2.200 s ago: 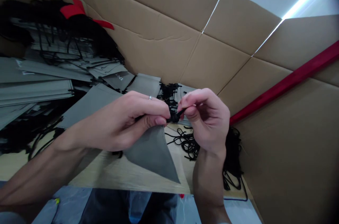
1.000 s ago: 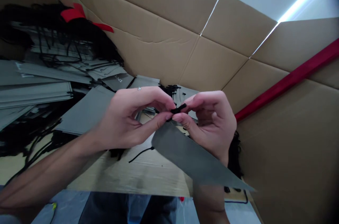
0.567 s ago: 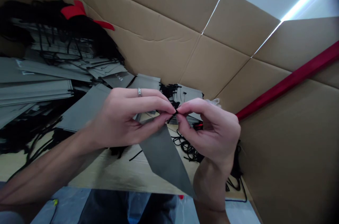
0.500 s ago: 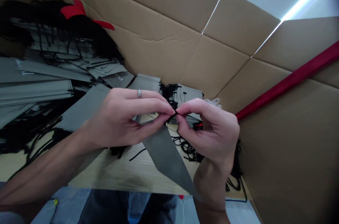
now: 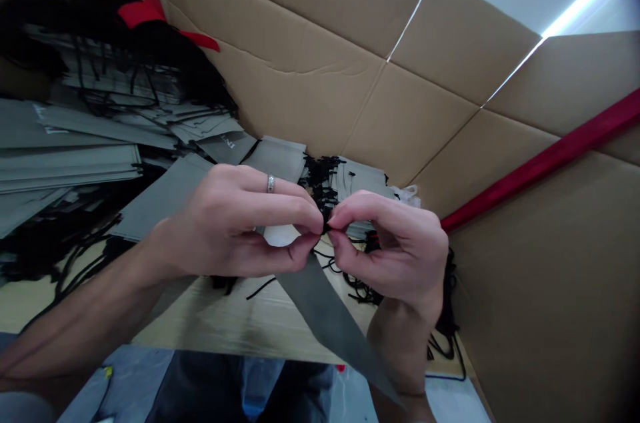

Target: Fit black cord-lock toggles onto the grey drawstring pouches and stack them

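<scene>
My left hand [image 5: 235, 229], a ring on one finger, and my right hand [image 5: 395, 246] meet fingertip to fingertip in mid-frame. Both pinch the end of a thin black cord [image 5: 326, 225] at the top edge of a flat grey paper bag [image 5: 325, 319]. The bag hangs down and to the right from the pinch, its lower corner near my right wrist. Both hands are closed. Most of the cord is hidden by my fingers.
Stacks of flat grey bags [image 5: 70, 156] with black cords lie at the left, topped by a red ribbon [image 5: 145, 13]. A smaller stack [image 5: 360, 186] and loose black cords [image 5: 360, 286] lie behind my hands. Cardboard walls [image 5: 310, 43] and a red bar [image 5: 540, 159] enclose the bench [image 5: 225, 326].
The grey bag has swung from hanging right to hanging more steeply down. My fingertips have drawn closer on the cord end. The view has shifted slightly.
</scene>
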`<state>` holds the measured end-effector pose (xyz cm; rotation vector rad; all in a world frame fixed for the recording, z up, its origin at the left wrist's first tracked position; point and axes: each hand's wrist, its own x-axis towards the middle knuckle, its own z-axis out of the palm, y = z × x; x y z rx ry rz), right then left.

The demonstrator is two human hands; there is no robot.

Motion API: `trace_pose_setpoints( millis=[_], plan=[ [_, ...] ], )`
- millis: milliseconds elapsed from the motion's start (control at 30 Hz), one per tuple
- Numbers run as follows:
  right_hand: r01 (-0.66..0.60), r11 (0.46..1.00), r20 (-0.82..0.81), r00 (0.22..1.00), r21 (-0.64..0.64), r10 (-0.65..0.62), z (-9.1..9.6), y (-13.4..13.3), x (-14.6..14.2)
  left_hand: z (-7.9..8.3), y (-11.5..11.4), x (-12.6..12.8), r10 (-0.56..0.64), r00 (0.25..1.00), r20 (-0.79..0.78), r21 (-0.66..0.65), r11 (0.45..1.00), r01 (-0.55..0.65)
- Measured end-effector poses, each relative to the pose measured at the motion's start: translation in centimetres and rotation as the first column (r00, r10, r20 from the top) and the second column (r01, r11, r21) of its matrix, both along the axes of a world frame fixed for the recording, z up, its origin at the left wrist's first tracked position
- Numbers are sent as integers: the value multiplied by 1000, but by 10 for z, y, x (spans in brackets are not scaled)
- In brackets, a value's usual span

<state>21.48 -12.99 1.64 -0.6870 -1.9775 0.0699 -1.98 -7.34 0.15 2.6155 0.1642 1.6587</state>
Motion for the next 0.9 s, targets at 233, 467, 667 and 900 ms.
trace_pose_setpoints(
  millis=[233,467,667,900],
  plan=[
    [-111,985,-53,993,-133,104,1,-1,9,8,3,0,-183,983,-15,-167,970,178],
    [-73,964,-44,997,-255,64,4,-4,13,3,6,2,-120,992,-37,-111,987,115],
    [-111,961,-109,990,-254,85,1,-1,7,0,5,5,-98,995,5,-104,990,97],
    [-161,932,-277,958,-326,69,2,-2,1,-1,3,10,-130,986,105,-125,982,143]
  ],
)
